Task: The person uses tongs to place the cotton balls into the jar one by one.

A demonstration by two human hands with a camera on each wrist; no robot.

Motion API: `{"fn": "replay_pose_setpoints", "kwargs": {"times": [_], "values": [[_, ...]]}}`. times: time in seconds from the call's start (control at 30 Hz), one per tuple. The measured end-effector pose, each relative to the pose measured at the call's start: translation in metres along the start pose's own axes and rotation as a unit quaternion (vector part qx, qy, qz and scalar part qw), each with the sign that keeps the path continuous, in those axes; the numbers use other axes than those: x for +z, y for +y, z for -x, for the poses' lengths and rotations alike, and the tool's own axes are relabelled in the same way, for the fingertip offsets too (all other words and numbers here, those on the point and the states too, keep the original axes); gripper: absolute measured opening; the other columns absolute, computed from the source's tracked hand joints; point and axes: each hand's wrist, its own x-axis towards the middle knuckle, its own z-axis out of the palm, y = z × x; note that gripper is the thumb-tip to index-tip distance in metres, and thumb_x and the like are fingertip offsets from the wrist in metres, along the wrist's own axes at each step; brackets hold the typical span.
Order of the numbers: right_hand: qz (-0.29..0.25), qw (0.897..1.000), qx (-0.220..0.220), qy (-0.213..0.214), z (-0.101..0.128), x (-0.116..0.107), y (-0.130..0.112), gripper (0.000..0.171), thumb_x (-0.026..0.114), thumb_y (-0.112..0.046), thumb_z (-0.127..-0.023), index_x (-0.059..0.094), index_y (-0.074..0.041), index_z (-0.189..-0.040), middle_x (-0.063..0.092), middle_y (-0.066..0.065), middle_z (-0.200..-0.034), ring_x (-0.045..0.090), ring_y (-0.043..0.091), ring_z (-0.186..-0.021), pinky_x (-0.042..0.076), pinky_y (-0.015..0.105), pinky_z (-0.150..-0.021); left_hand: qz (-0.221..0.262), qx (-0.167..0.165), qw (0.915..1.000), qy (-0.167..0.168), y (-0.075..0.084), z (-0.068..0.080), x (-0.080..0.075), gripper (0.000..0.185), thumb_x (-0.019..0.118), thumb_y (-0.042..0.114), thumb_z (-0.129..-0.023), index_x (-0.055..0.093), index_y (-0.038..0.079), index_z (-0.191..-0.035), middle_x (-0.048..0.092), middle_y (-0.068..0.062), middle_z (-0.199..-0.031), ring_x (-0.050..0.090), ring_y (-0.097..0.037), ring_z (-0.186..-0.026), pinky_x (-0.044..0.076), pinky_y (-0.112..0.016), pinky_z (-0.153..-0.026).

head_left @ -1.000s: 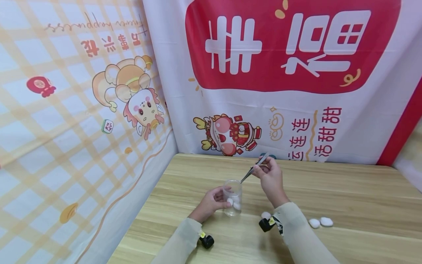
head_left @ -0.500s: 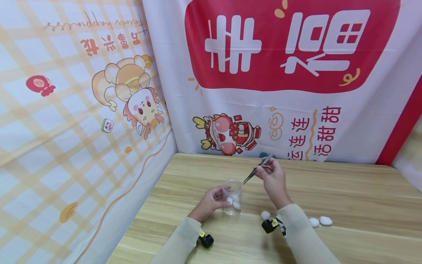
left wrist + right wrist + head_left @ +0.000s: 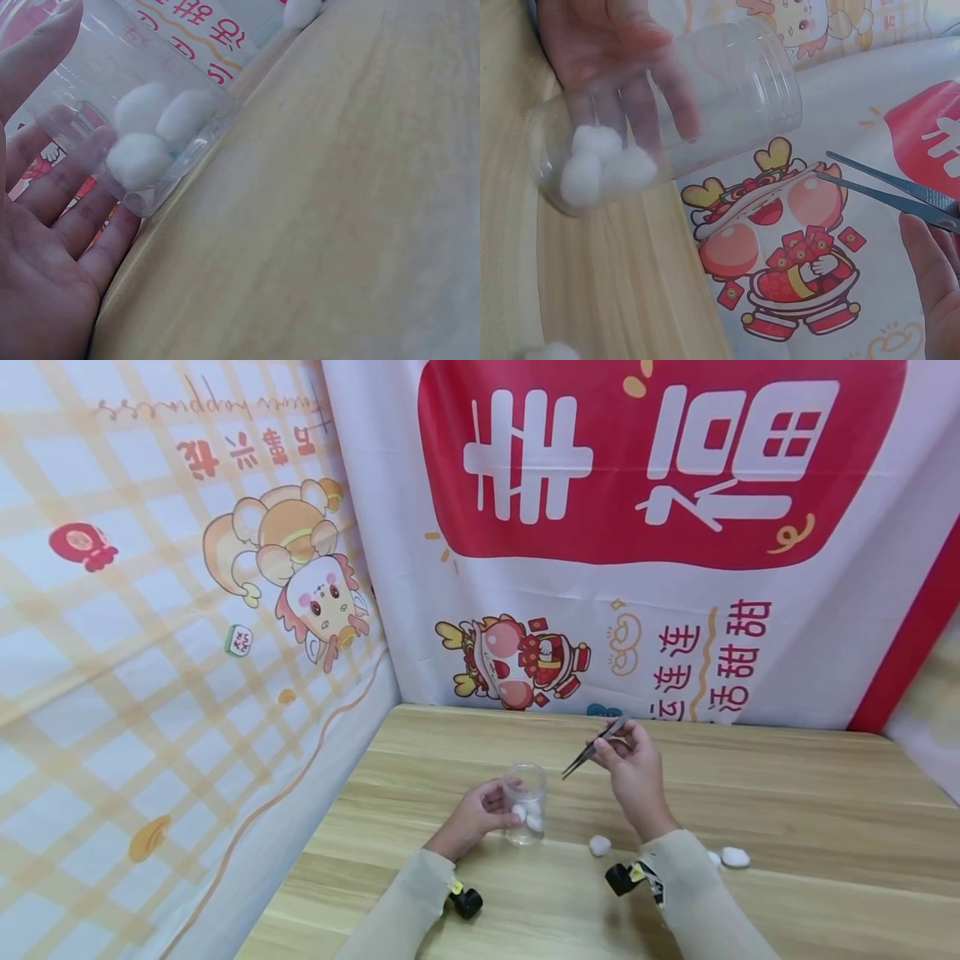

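Head view shows the left hand point(image 3: 472, 814) curled round a clear plastic jar point(image 3: 525, 803) standing on the wooden table point(image 3: 787, 802), fingers wrapped about its wall. Three cotton balls point(image 3: 600, 166) sit at the jar's bottom, touching one another. The right hand point(image 3: 636, 768) is raised above and to the right of the jar, thumb and fingers pinching the upper part of the metal tweezers point(image 3: 595, 748); the tips point down and left toward the jar's mouth, stand slightly apart and carry nothing, as the right wrist view confirms. One loose cotton ball point(image 3: 599, 845) lies on the table between jar and right forearm; another point(image 3: 735, 857) lies well to the right. In my judgement, good practice for a pickup is to lower the tips straddling a ball, squeeze lightly at its middle, and hold the jar steady and upright. The right wrist is cocked back, forearm resting low near the table.
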Motion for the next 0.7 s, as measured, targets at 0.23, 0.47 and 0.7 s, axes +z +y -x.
{"fn": "replay_pose_setpoints", "kwargs": {"times": [0.23, 0.47, 0.7], "values": [[0.016, 1.000, 0.006, 0.004, 0.005, -0.008, -0.001, 0.028, 0.057, 0.001, -0.096, 0.047, -0.002, -0.122, 0.055, 0.017, -0.114, 0.065, 0.024, -0.100, 0.055, 0.033, -0.083, -0.002, -0.003, 1.0000, 0.001, -0.003, -0.001, -0.002, 0.063, 0.076, 0.012, -0.085, 0.049, 0.010, -0.142, 0.057, -0.003, -0.134, 0.056, -0.024, -0.119, 0.048, -0.033, -0.097], [0.018, 1.000, 0.003, 0.007, 0.009, -0.014, 0.000, 0.028, 0.059, -0.002, -0.096, 0.048, -0.004, -0.122, 0.056, 0.016, -0.114, 0.064, 0.027, -0.103, 0.055, 0.032, -0.083, 0.001, -0.004, 1.0000, -0.001, -0.006, -0.002, -0.003, 0.064, 0.077, 0.013, -0.084, 0.049, 0.009, -0.141, 0.057, -0.006, -0.134, 0.056, -0.024, -0.119, 0.048, -0.034, -0.097], [0.006, 1.000, -0.011, 0.000, 0.013, -0.019, 0.001, 0.027, 0.059, 0.000, -0.096, 0.048, -0.001, -0.121, 0.055, 0.016, -0.112, 0.065, 0.026, -0.101, 0.055, 0.032, -0.083, -0.002, -0.005, 1.0000, -0.001, -0.005, -0.001, -0.004, 0.062, 0.077, 0.011, -0.084, 0.051, 0.011, -0.140, 0.058, -0.005, -0.133, 0.056, -0.024, -0.119, 0.048, -0.034, -0.098]]}}
